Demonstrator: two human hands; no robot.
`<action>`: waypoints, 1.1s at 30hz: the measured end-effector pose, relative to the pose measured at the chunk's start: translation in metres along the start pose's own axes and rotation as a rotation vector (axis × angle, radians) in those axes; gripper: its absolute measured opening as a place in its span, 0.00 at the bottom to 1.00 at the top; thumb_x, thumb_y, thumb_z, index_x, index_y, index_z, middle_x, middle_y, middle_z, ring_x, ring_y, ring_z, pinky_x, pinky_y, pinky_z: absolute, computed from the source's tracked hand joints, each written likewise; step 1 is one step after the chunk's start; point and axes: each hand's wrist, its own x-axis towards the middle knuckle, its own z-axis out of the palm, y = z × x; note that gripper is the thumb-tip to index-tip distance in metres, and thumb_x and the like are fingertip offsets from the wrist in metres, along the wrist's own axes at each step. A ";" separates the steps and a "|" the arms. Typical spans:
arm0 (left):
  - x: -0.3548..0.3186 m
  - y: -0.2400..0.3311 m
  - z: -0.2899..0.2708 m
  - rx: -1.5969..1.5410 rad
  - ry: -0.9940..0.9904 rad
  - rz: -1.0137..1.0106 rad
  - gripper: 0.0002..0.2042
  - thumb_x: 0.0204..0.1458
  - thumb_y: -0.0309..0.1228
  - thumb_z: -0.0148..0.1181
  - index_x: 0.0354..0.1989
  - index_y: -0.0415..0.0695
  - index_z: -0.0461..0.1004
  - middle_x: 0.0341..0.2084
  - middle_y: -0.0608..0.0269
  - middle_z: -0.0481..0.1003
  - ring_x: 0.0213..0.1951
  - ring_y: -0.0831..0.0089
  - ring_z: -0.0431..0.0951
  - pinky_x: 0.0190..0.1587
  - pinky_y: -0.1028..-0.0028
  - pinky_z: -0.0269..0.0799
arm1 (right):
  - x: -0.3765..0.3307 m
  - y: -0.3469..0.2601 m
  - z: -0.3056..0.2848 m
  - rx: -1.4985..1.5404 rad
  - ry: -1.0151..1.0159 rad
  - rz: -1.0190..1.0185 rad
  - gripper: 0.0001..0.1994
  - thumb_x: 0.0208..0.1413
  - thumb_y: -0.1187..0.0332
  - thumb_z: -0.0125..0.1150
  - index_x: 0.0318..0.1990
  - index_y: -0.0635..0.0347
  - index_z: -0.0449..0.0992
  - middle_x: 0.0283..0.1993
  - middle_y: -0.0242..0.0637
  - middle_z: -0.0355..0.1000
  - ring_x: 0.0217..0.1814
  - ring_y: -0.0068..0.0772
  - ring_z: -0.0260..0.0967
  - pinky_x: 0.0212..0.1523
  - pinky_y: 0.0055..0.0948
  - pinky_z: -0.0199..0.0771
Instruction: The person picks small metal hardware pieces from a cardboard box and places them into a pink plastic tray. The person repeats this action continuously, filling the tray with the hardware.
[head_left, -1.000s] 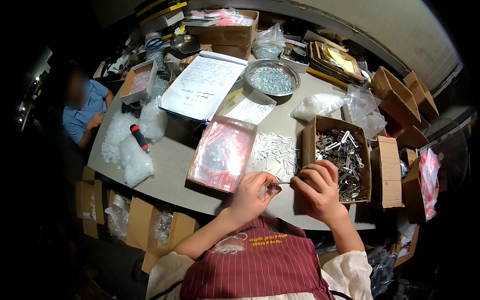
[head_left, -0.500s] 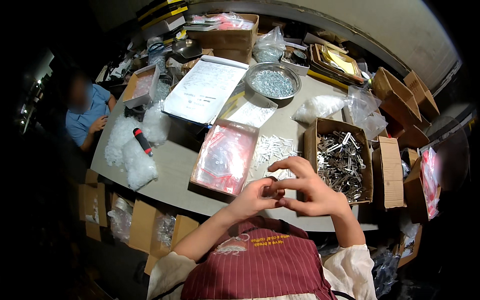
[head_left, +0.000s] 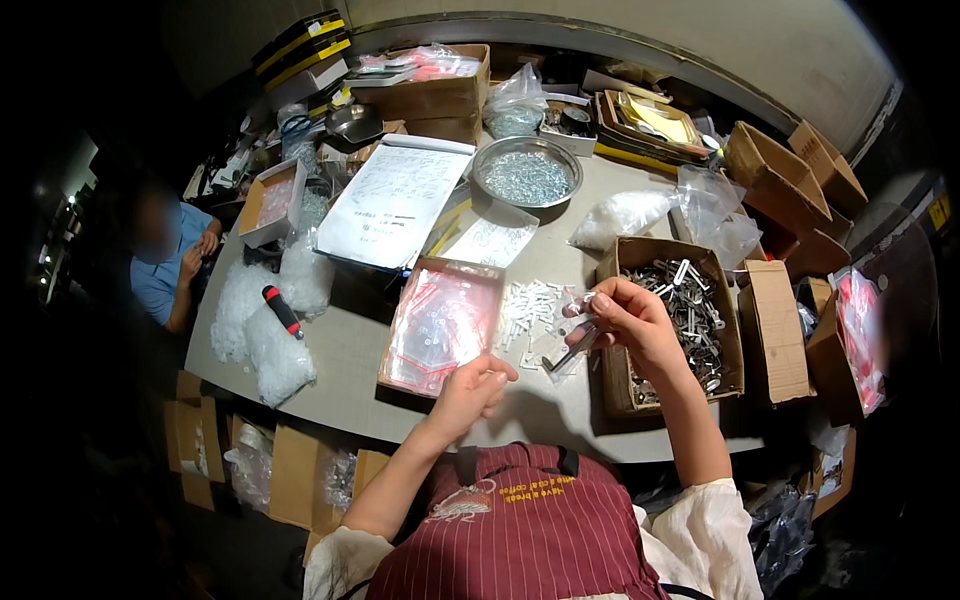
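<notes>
My right hand (head_left: 637, 322) is closed on a small clear plastic bag (head_left: 572, 352) with a dark metal piece showing in it, above the right end of a heap of small white cylindrical plugs (head_left: 530, 312). My left hand (head_left: 468, 390) is at the near right corner of a shallow cardboard box (head_left: 383, 368). Its fingers are loosely bent, the index finger stretched out, and nothing shows in them. Clear bags with red edges (head_left: 440, 325) fill that box. Beside my right hand stands a deeper cardboard box (head_left: 618, 385) of bent metal clips (head_left: 690, 315).
A steel bowl (head_left: 572, 192) of small metal screws stands behind the plugs, next to a clipboard with written sheets (head_left: 390, 195). Bags of white parts (head_left: 275, 345) and a red-and-black handled tool (head_left: 282, 312) lie left. Open cartons (head_left: 775, 330) line the right side. A person in blue (head_left: 165, 260) sits far left.
My hands, close together before, have parted. The left moved left toward the box of bags; the right lifted to the right, and the bag with the metal piece now shows plainly in it.
</notes>
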 end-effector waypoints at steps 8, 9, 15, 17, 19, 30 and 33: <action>0.009 0.040 0.015 0.036 0.145 0.261 0.10 0.64 0.31 0.59 0.48 0.38 0.77 0.30 0.69 0.76 0.35 0.80 0.75 0.41 0.79 0.70 | 0.002 0.009 0.009 0.039 -0.057 0.023 0.12 0.69 0.61 0.57 0.47 0.63 0.75 0.46 0.39 0.79 0.44 0.32 0.82 0.42 0.28 0.82; 0.008 0.050 0.024 0.002 0.154 0.313 0.10 0.64 0.31 0.59 0.48 0.38 0.77 0.32 0.68 0.77 0.38 0.79 0.76 0.45 0.78 0.71 | 0.001 0.010 0.010 0.028 -0.067 0.023 0.13 0.69 0.61 0.58 0.47 0.64 0.76 0.46 0.38 0.79 0.44 0.31 0.81 0.43 0.28 0.82; 0.007 0.074 0.032 0.042 0.051 0.387 0.11 0.62 0.28 0.60 0.49 0.36 0.76 0.38 0.64 0.80 0.45 0.75 0.79 0.53 0.75 0.72 | -0.010 0.013 0.034 -0.394 -0.033 -0.285 0.06 0.62 0.73 0.66 0.38 0.70 0.81 0.48 0.40 0.78 0.48 0.27 0.74 0.48 0.26 0.75; 0.007 0.072 0.034 0.072 0.083 0.415 0.09 0.61 0.27 0.60 0.47 0.36 0.76 0.38 0.64 0.80 0.44 0.76 0.79 0.51 0.75 0.73 | -0.011 0.013 0.037 -0.474 -0.015 -0.403 0.06 0.62 0.73 0.65 0.37 0.70 0.82 0.47 0.40 0.78 0.48 0.27 0.75 0.48 0.26 0.75; 0.007 0.070 0.037 0.072 0.133 0.458 0.07 0.61 0.26 0.60 0.44 0.36 0.76 0.37 0.65 0.80 0.42 0.76 0.79 0.48 0.75 0.73 | -0.012 0.014 0.036 -0.497 -0.017 -0.407 0.06 0.63 0.74 0.65 0.41 0.70 0.81 0.48 0.40 0.77 0.49 0.25 0.74 0.49 0.26 0.75; -0.012 0.080 0.039 0.525 0.266 0.640 0.05 0.57 0.28 0.64 0.36 0.38 0.79 0.26 0.59 0.81 0.29 0.75 0.82 0.33 0.73 0.75 | -0.010 0.028 0.052 -0.706 -0.108 -0.444 0.10 0.64 0.68 0.63 0.44 0.67 0.76 0.38 0.43 0.77 0.41 0.35 0.76 0.45 0.32 0.75; -0.017 0.063 0.030 0.518 0.261 0.642 0.05 0.57 0.28 0.64 0.36 0.38 0.78 0.26 0.59 0.81 0.29 0.75 0.82 0.33 0.74 0.75 | -0.012 0.027 0.061 -0.745 -0.156 -0.389 0.07 0.64 0.69 0.61 0.42 0.64 0.75 0.37 0.47 0.75 0.38 0.48 0.75 0.40 0.38 0.74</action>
